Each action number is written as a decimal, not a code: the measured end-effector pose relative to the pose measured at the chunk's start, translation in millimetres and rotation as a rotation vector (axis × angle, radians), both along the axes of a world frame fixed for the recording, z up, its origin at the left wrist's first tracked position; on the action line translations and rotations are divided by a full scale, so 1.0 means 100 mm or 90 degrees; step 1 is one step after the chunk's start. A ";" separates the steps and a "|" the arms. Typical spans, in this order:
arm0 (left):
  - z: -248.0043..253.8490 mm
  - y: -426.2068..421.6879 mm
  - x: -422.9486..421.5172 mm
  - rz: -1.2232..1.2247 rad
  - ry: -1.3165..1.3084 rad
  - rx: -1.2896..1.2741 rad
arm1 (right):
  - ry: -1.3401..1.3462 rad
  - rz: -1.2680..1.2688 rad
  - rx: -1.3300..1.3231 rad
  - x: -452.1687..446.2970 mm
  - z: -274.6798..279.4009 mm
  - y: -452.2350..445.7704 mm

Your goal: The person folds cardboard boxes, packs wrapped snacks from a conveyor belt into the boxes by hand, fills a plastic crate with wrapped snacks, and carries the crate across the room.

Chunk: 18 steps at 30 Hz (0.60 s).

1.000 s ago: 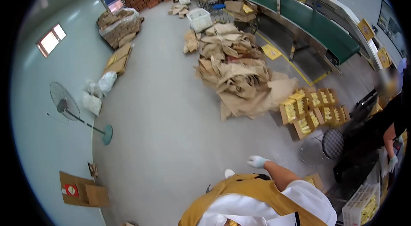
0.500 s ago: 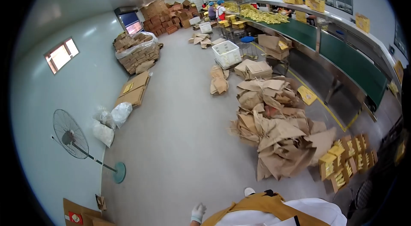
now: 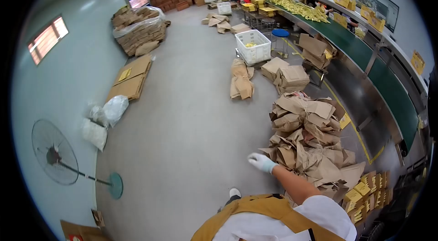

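Observation:
My right hand (image 3: 261,162), in a white glove, is held out over the grey floor, its fingers curled closed with nothing visible in them. Just right of it lies a large heap of folded brown paper sacks (image 3: 315,117); the hand looks apart from them. My left hand is out of view. Below are my mustard-coloured vest (image 3: 255,206) with white sleeves and one white shoe (image 3: 235,192).
Right: a green conveyor (image 3: 388,81) with yellow packets, and cartons of yellow packs (image 3: 365,195). Ahead: a white crate (image 3: 253,47), a blue stool (image 3: 280,33) and people working. Left: a standing fan (image 3: 54,154), white bags (image 3: 96,133), flattened cardboard (image 3: 130,76) and stacked sacks (image 3: 139,31).
The view has moved forward along the floor, with the crate and sacks nearer. My left hand, visible half a second ago, has left the view, and my right hand has come back into it.

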State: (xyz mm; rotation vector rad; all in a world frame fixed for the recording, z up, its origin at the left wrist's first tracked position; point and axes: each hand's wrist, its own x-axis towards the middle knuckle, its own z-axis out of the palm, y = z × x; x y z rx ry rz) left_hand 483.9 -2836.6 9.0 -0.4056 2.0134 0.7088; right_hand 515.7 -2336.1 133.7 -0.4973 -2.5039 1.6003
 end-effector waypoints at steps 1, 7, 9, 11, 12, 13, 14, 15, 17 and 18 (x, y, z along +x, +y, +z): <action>-0.03 0.08 -0.32 -0.022 0.000 -0.011 | -0.103 -0.014 -0.060 -0.02 -0.01 0.02; -0.16 0.68 -3.13 -0.427 0.283 -0.101 | -0.667 0.023 -0.043 1.14 -1.92 0.58; 0.58 1.66 -4.04 -0.092 0.254 0.033 | -0.793 0.050 -0.030 1.43 -1.93 0.81; 0.85 2.42 -4.80 0.066 0.332 0.229 | -0.816 0.071 -0.038 1.25 -1.88 1.06; 0.91 2.71 -5.06 0.078 0.356 0.277 | -0.809 0.077 -0.042 1.05 -1.88 1.22; 0.96 2.98 -5.29 0.089 0.384 0.325 | -0.793 0.081 -0.041 0.77 -1.88 1.43; 0.92 3.28 -5.45 0.086 0.347 0.332 | -0.762 0.086 -0.028 0.41 -1.84 1.70; 0.84 3.39 -5.52 0.081 0.307 0.326 | -0.732 0.111 0.000 0.09 -1.82 1.94; 0.70 3.71 -5.66 0.111 0.202 0.258 | -0.613 0.200 0.114 -0.74 -1.70 2.49; 0.59 3.86 -5.61 0.152 0.130 0.194 | -0.543 0.221 0.156 -1.18 -1.58 2.74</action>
